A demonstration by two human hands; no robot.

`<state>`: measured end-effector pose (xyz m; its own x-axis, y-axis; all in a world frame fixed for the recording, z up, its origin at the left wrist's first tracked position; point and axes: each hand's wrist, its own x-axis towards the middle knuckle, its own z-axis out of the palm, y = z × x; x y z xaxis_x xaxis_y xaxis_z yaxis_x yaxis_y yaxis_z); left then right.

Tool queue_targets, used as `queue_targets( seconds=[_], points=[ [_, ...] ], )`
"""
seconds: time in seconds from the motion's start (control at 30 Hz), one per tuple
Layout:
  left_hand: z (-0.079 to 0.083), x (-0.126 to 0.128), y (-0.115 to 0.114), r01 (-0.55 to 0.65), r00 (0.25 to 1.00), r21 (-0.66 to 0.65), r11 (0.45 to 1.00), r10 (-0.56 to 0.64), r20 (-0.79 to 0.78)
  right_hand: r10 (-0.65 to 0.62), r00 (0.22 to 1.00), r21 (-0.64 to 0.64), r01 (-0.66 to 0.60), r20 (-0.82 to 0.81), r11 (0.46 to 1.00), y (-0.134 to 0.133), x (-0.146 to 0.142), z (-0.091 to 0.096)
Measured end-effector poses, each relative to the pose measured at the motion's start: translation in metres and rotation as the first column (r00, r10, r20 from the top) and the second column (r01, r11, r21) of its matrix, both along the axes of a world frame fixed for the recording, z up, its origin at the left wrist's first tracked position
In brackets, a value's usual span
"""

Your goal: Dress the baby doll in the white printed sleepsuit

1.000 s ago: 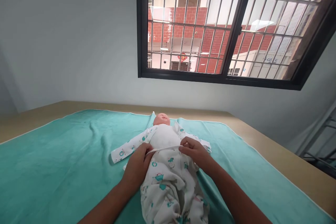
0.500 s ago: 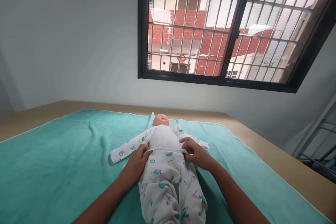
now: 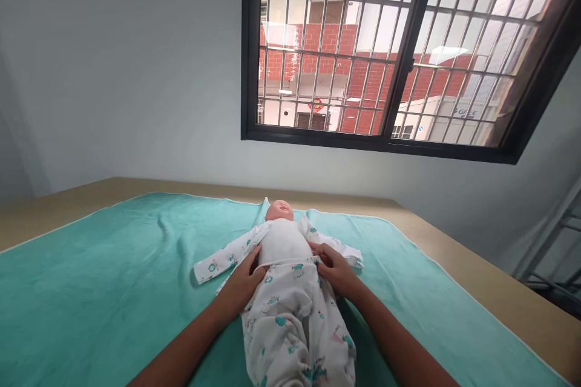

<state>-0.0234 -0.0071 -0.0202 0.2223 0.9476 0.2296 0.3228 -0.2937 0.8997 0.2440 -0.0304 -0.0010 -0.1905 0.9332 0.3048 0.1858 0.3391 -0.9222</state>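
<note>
A baby doll [image 3: 280,211] lies on its back on a teal blanket [image 3: 113,266], head toward the wall. It wears white patterned trousers [image 3: 290,314] and an open patterned top with the sleeves spread sideways. My left hand [image 3: 245,281] rests at the doll's left hip, fingers curled on the trouser waistband. My right hand [image 3: 333,269] sits at the other hip, fingers pinched on the same waistband. The white torso above the waistband is bare.
The blanket covers a tan wooden surface [image 3: 476,278] set against a white wall. A barred window [image 3: 390,54] is above. A metal frame [image 3: 554,266] stands at the far right.
Both hands have slid the trouser waistband up the doll's body toward its chest, and the trouser legs now lie flatter and smoother. The hands sit closer in at the hips.
</note>
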Motion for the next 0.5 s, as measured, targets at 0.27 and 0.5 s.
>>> queue_targets(
  seconds=[0.27,0.5],
  points=[
    [0.03,0.006,0.017,-0.083,0.964,0.135,0.987,0.114,-0.239,-0.359,0.92,0.125,0.342,0.156,0.931,0.029,-0.013,0.006],
    [0.031,0.009,0.053,-0.195,0.932,0.171,0.966,0.237,-0.273,-0.499,0.848,0.081,0.493,0.177,0.866,0.063,-0.026,0.001]
  ],
)
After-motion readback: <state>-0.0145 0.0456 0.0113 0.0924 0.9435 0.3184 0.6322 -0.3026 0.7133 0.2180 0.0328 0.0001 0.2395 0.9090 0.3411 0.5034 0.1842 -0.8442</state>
